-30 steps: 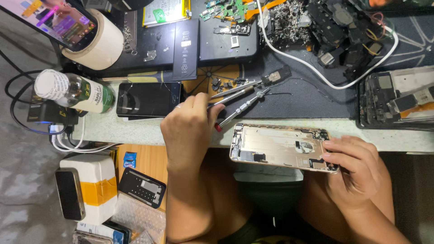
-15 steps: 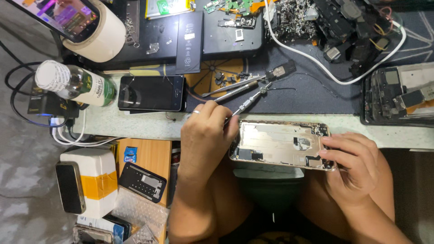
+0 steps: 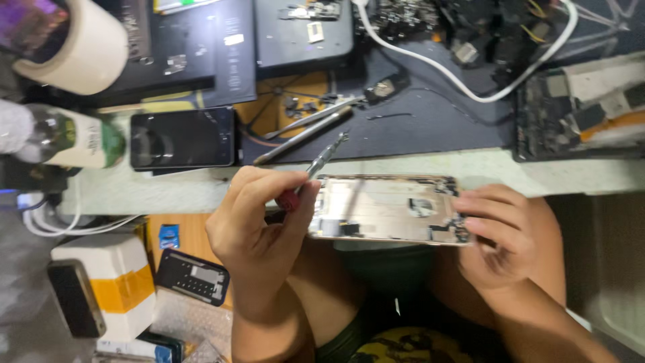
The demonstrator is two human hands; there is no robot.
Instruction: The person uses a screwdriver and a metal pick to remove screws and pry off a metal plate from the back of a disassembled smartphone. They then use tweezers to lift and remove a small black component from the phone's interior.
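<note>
My left hand (image 3: 259,218) has lifted the screwdriver (image 3: 312,171) off the bench; its tip now points far-right above the phone frame (image 3: 386,208).

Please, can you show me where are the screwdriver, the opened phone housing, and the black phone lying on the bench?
screwdriver (image 3: 321,163): head view, on its metal shaft above the left hand's fingers.
opened phone housing (image 3: 379,205): head view, on its bare metal inner plate.
black phone (image 3: 181,138): head view, middle of its dark screen.

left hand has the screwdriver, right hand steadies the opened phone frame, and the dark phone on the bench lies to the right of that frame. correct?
One thing is off. In the head view the dark phone lies on the bench to the left of the opened phone frame, beside the bottle, not to its right. The rest holds: the left hand has the screwdriver, the right hand steadies the frame.
</note>
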